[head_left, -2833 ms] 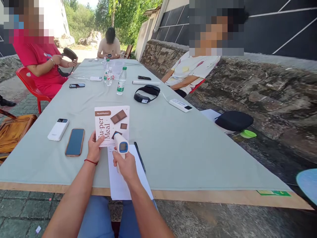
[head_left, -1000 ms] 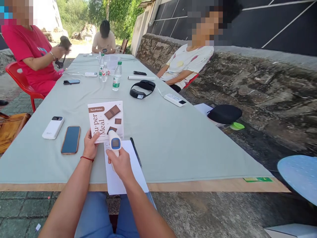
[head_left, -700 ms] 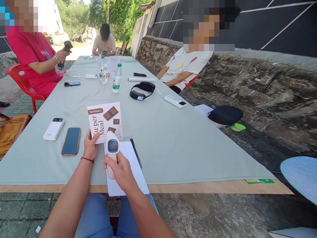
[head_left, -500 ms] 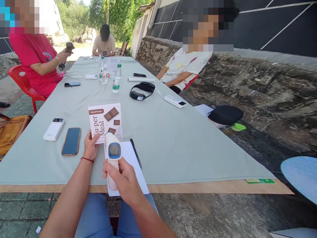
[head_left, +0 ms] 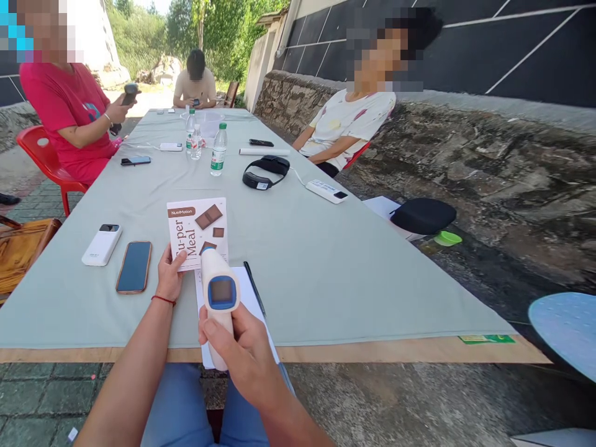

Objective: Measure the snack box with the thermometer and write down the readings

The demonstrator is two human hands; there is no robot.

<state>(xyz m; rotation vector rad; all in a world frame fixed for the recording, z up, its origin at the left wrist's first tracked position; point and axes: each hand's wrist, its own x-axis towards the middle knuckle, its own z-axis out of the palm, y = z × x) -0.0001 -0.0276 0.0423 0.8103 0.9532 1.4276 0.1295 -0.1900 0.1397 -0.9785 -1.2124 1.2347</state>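
My left hand (head_left: 171, 273) grips the lower left corner of a white packet (head_left: 205, 217) printed "NutriMotion" with pictures of chocolate pieces, thumb on its front. In my right hand (head_left: 239, 341) is a white infrared thermometer (head_left: 221, 292) with a blue-framed screen, fingers wrapped around its handle. Its nose points away from me, in front of the packet's lower part. Beneath the thermometer lie white paper sheets (head_left: 261, 344), partly hidden, reaching past the table edge. A black pen (head_left: 254, 285) rests along the right side of the paper.
A phone (head_left: 134, 267) and a white power bank (head_left: 102, 244) lie on the tablecloth at left. Farther off stand water bottles (head_left: 218, 152), with a black headset (head_left: 265, 172) and another power bank (head_left: 326, 191) to their right. Several people sit around the table.
My right hand has shifted the thermometer slightly right and down, and tilted it a little. The packet in my left hand stays nearly still.
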